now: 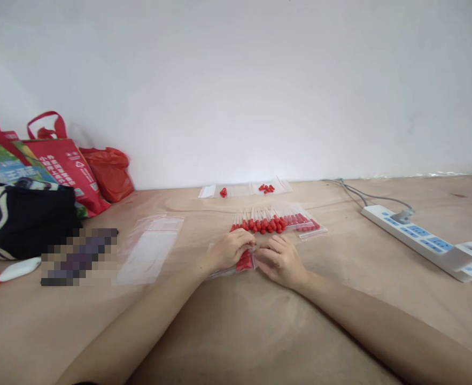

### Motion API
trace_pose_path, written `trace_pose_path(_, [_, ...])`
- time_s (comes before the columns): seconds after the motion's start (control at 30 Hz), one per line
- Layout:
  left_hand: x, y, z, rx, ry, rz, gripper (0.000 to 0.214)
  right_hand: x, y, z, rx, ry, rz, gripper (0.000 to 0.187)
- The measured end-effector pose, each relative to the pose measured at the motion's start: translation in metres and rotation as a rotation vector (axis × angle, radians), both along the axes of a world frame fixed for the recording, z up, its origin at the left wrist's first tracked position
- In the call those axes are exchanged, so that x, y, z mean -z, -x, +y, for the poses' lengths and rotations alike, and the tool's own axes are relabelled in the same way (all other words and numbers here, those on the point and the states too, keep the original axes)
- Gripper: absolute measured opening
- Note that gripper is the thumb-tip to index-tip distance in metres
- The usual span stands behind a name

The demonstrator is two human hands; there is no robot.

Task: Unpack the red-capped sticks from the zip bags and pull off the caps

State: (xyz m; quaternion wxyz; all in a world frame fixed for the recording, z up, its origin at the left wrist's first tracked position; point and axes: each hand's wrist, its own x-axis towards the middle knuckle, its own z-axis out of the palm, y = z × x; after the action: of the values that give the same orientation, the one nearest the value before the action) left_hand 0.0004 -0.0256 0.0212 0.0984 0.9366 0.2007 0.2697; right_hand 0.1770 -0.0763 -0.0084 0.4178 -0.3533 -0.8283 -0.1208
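My left hand (231,249) and my right hand (279,260) meet at the middle of the wooden table (236,331), fingers closed on a small clear zip bag (241,263) holding red-tipped pieces. Just beyond my hands lies a row of several red-tipped clear droppers (260,220), and next to it a filled clear bag (306,222) of the same droppers. Further back, loose red caps (267,188) lie on flat clear bags near the wall.
A stack of empty clear zip bags (149,247) lies to the left. Red shopping bags (65,160), a black-and-white striped bag (23,216) and a white object (17,269) crowd the left edge. A white power strip (428,240) with cable sits at right.
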Motion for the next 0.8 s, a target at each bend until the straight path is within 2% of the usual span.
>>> trace_pose_path(0.17, [0.002, 0.0, 0.001, -0.023, 0.014, -0.014, 0.017, -0.004, 0.0, 0.001, 0.033, -0.112, -0.055, 0.012])
trace_pose_path(0.3, [-0.004, 0.002, 0.002, 0.056, -0.056, 0.065, 0.018, -0.004, -0.003, 0.002, 0.001, -0.173, -0.071, 0.019])
trace_pose_path(0.4, [-0.01, 0.004, 0.004, 0.126, -0.168, 0.158, 0.022, -0.004, -0.004, 0.002, 0.01, -0.174, -0.098, 0.021])
trace_pose_path(0.53, [-0.01, 0.006, 0.006, 0.142, -0.299, 0.107, 0.026, -0.005, -0.006, 0.002, 0.031, -0.153, -0.102, 0.022])
trace_pose_path(0.8, [-0.007, 0.003, 0.002, 0.135, -0.383, 0.041, 0.027, -0.007, -0.004, -0.001, 0.044, -0.173, -0.11, 0.018])
